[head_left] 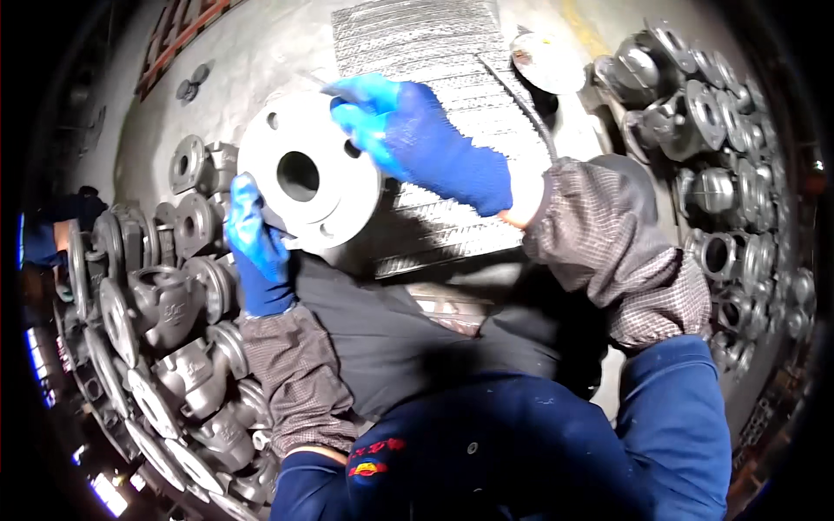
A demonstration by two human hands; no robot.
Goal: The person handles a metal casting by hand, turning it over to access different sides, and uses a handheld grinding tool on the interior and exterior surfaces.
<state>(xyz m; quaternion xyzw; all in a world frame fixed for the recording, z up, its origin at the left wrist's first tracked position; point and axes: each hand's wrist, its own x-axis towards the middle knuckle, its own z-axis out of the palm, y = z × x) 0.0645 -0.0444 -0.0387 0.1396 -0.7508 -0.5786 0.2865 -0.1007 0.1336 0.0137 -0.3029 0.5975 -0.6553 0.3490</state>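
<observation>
Left hand (256,239) grasping the flange (298,213) by its lower left edge, right hand (382,126) curled at its upper right rim

The flange, round with a centre hole, faces up between the hands, overlapping the left side of a ridged mat (426,43) in view; the right hand is blurred, so I cannot tell what it grips. Grey castings (169,308) crowd the left, with more castings (714,191) along the right

Flange (337,187): glaring, bleached nearly white;
Right hand (408,122): overlit, slightly blurred;
Ribbed mat (417,43): bright, shadowed near left;
Left castings (165,306): dimmer, curved, fading outward into black
</observation>
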